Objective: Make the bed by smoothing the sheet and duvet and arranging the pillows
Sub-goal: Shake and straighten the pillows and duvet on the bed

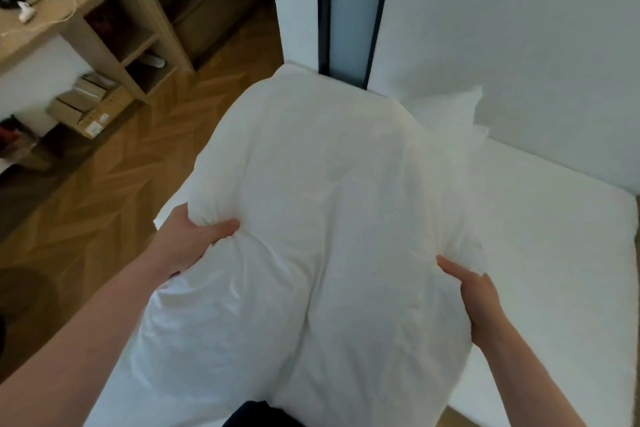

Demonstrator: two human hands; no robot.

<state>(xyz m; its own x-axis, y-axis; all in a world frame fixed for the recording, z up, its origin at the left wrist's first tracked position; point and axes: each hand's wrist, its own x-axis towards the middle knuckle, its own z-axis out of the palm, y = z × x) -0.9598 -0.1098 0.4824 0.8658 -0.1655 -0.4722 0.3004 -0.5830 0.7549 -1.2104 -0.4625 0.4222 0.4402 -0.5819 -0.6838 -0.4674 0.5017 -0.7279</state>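
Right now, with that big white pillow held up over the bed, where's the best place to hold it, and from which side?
Hold the soft white fabric pillow at its two side edges, one grip from each side, as the left hand and right hand do now. It is wide and limp, and its cloth bunches into ready handfuls at each edge.

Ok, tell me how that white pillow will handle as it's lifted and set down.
The pillow probably feels soft and floppy: it dimples where the left hand bunches it and creases down its middle. It seems light for its bulk, since both hands, with the right hand gripping its edge, hold it above the bed. It should settle without rolling.
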